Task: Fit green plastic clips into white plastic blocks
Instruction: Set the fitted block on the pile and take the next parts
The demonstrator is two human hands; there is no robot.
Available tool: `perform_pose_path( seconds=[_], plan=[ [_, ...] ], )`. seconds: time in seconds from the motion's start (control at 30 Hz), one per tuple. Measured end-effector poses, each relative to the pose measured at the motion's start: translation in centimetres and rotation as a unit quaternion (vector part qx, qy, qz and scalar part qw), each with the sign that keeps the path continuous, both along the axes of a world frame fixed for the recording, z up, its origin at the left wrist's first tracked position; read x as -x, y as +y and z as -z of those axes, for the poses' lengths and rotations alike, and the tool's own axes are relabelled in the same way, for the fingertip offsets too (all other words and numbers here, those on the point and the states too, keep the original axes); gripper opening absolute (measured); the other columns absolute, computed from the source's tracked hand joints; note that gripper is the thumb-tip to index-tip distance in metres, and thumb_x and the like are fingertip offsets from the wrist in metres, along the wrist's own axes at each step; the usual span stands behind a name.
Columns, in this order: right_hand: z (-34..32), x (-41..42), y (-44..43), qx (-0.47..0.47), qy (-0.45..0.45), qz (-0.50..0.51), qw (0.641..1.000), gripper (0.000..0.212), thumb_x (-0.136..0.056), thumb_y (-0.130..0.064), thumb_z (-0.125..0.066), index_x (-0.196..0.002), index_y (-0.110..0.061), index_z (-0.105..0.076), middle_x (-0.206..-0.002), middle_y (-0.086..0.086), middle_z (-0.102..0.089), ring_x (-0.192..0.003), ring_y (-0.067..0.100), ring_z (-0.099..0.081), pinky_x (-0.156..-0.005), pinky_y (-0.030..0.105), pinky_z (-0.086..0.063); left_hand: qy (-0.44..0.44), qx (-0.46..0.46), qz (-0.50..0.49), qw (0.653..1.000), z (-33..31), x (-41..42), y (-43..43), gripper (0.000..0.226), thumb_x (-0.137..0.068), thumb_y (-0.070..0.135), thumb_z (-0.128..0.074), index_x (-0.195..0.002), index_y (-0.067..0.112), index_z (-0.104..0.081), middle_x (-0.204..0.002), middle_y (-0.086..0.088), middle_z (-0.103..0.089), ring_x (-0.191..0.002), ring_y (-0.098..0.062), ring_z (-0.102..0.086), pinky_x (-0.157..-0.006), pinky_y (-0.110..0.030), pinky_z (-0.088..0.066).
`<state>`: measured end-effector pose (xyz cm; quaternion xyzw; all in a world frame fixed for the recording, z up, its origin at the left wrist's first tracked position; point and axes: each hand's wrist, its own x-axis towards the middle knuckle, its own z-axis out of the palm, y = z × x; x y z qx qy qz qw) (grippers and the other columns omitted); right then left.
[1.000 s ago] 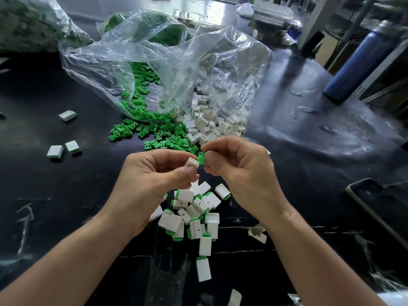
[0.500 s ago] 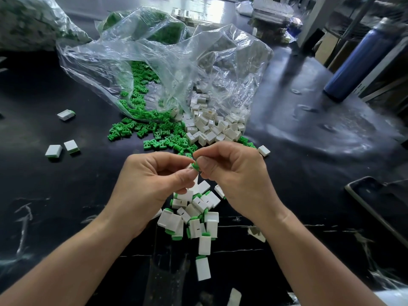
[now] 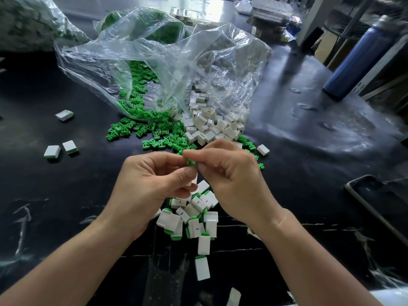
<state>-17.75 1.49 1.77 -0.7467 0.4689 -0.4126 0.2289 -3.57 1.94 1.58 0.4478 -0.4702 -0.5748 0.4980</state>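
Note:
My left hand (image 3: pixel 152 182) grips a white plastic block (image 3: pixel 193 180), mostly hidden behind its thumb. My right hand (image 3: pixel 231 180) pinches a green clip (image 3: pixel 191 162) at the block's top end, the two hands touching above the table. Below them lies a heap of white blocks with green clips fitted (image 3: pixel 192 219). Farther back, loose green clips (image 3: pixel 152 133) and empty white blocks (image 3: pixel 212 127) spill from a clear plastic bag (image 3: pixel 167 62).
Three fitted blocks (image 3: pixel 59 150) lie apart at the left. A lone white block (image 3: pixel 263 149) sits right of the pile. A blue bottle (image 3: pixel 353 60) stands at far right, a dark tray (image 3: pixel 379 204) at the right edge. The black table (image 3: pixel 309 162) shows bare surface right of my hands.
My hands have come together: the green clip went from beside the white block to against its end, and the block has turned more behind my left thumb.

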Motion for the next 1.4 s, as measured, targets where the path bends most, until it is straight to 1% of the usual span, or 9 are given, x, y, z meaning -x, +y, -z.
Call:
perform_pose_path(
  seconds=[0.2,0.3,0.4,0.5,0.57,0.73,0.93,1.07,1.4],
  plan=[
    [-0.2,0.0,0.0,0.000,0.013,-0.005,1.000,0.025,-0.085,-0.001,-0.056,-0.103,-0.008,-0.071,-0.083,-0.003,-0.054,-0.073,0.008,-0.054,-0.064,0.011,-0.042,-0.008,0.003,-0.002,1.000,0.1,-0.1,-0.1,0.016,-0.054,0.012,-0.068,-0.069,0.007,-0.071,-0.063,-0.015,-0.069,-0.053,-0.021,-0.067,-0.048,-0.023,-0.054],
    [-0.6,0.0,0.1,-0.127,-0.076,-0.006,0.989,0.022,-0.090,-0.015,-0.057,-0.109,-0.013,-0.067,-0.087,-0.007,-0.060,-0.077,0.006,-0.058,-0.071,0.023,-0.050,-0.010,0.039,-0.006,0.999,0.0,-0.2,-0.1,0.020,-0.054,0.016,-0.069,-0.072,0.008,-0.072,-0.063,-0.012,-0.070,-0.056,-0.019,-0.066,-0.050,-0.022,-0.054],
    [-1.1,0.2,0.1,-0.274,-0.177,-0.032,0.945,0.049,-0.076,-0.048,-0.048,-0.101,-0.010,-0.065,-0.077,-0.005,-0.063,-0.070,0.005,-0.060,-0.066,0.024,-0.051,-0.007,0.096,0.003,0.995,-0.2,-0.3,0.1,0.019,-0.056,0.015,-0.069,-0.075,0.014,-0.074,-0.067,0.000,-0.072,-0.062,-0.010,-0.067,-0.054,-0.016,-0.051],
    [-1.5,0.2,0.0,-0.356,-0.212,-0.076,0.907,0.063,-0.068,-0.056,-0.045,-0.096,-0.003,-0.065,-0.075,0.003,-0.063,-0.066,0.011,-0.060,-0.061,0.024,-0.050,-0.047,0.153,0.014,0.987,-0.1,-0.3,0.2,0.014,-0.059,0.016,-0.077,-0.073,0.016,-0.075,-0.073,0.001,-0.071,-0.068,-0.012,-0.066,-0.061,-0.022,-0.052],
    [-1.5,0.1,0.1,-0.381,-0.217,-0.101,0.893,0.055,-0.068,-0.056,-0.045,-0.085,-0.007,-0.066,-0.071,0.002,-0.063,-0.064,0.013,-0.060,-0.059,0.023,-0.049,-0.073,0.172,0.004,0.982,0.1,-0.4,0.1,0.015,-0.060,0.015,-0.078,-0.074,0.018,-0.075,-0.076,-0.003,-0.067,-0.068,-0.014,-0.062,-0.062,-0.028,-0.053],
    [-1.4,0.0,0.2,-0.420,-0.208,-0.145,0.871,0.051,-0.070,-0.055,-0.044,-0.076,-0.008,-0.061,-0.070,0.005,-0.062,-0.058,0.014,-0.056,-0.054,0.021,-0.045,-0.092,0.194,-0.002,0.977,0.5,-0.4,0.2,0.016,-0.062,0.013,-0.070,-0.078,0.014,-0.072,-0.081,-0.013,-0.065,-0.071,-0.033,-0.060,-0.063,-0.049,-0.050],
    [-1.1,-0.1,0.5,-0.424,-0.199,-0.122,0.875,0.044,-0.072,-0.055,-0.041,-0.069,-0.013,-0.053,-0.057,-0.007,-0.050,-0.052,0.007,-0.042,-0.051,0.018,-0.037,-0.106,0.199,0.030,0.974,0.6,-0.6,0.0,0.020,-0.062,0.021,-0.071,-0.080,0.031,-0.074,-0.079,-0.002,-0.061,-0.070,-0.025,-0.063,-0.066,-0.044,-0.055],
    [-1.1,-0.5,0.8,-0.439,-0.219,-0.107,0.865,0.037,-0.071,-0.054,-0.042,-0.065,-0.017,-0.048,-0.060,-0.006,-0.041,-0.051,0.006,-0.035,-0.049,0.018,-0.031,-0.138,0.218,0.042,0.965,0.8,-0.7,0.0,0.023,-0.061,0.030,-0.076,-0.082,0.037,-0.073,-0.081,-0.001,-0.058,-0.068,-0.026,-0.061,-0.061,-0.050,-0.052],
    [-1.1,-0.8,1.1,-0.438,-0.241,-0.085,0.862,0.036,-0.088,-0.044,-0.042,-0.063,-0.018,-0.045,-0.061,-0.005,-0.033,-0.050,0.006,-0.027,-0.044,0.014,-0.026,-0.159,0.252,0.020,0.954,1.0,-0.5,0.0,0.019,-0.063,0.024,-0.075,-0.081,0.028,-0.071,-0.082,-0.002,-0.059,-0.068,-0.012,-0.060,-0.063,-0.023,-0.052]
  ],
)
